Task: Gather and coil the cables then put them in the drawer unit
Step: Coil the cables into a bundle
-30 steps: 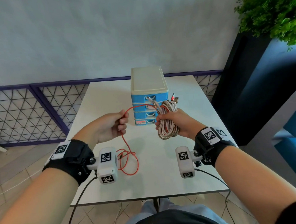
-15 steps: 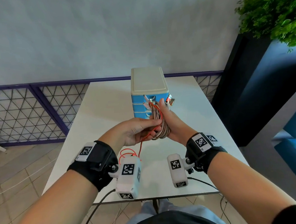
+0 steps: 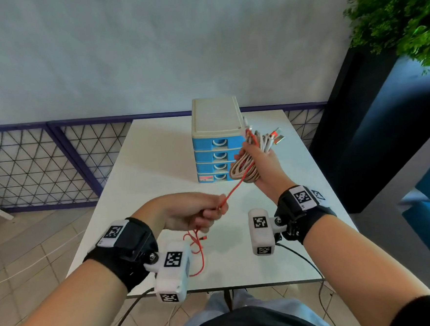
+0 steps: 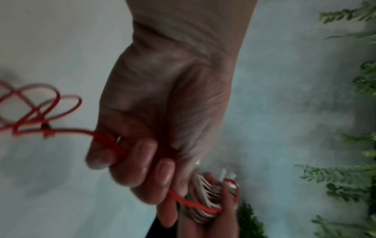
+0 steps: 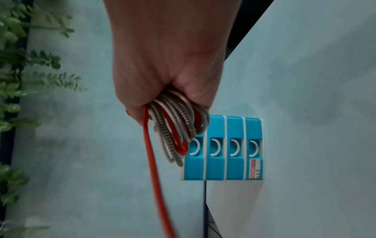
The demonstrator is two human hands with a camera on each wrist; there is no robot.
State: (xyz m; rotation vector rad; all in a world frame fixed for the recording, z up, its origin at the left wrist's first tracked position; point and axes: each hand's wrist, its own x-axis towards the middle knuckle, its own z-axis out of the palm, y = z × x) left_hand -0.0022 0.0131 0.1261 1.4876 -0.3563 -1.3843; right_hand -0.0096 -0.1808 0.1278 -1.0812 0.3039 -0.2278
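Right hand (image 3: pixel 258 165) grips coiled bundle of beige braided cables (image 3: pixel 245 169), raised near blue four-drawer plastic unit (image 3: pixel 215 157) | left hand (image 3: pixel 187 213), nearer, pinches thin red cable (image 3: pixel 232 193) running taut up-right into bundle | slack loops on white tabletop (image 3: pixel 158 166).

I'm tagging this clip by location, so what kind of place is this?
Probably an indoor lounge or office corner, not a workshop: a small white table stands against a plain pale wall, beside a leafy green plant in a tall dark planter, with a tiled floor.
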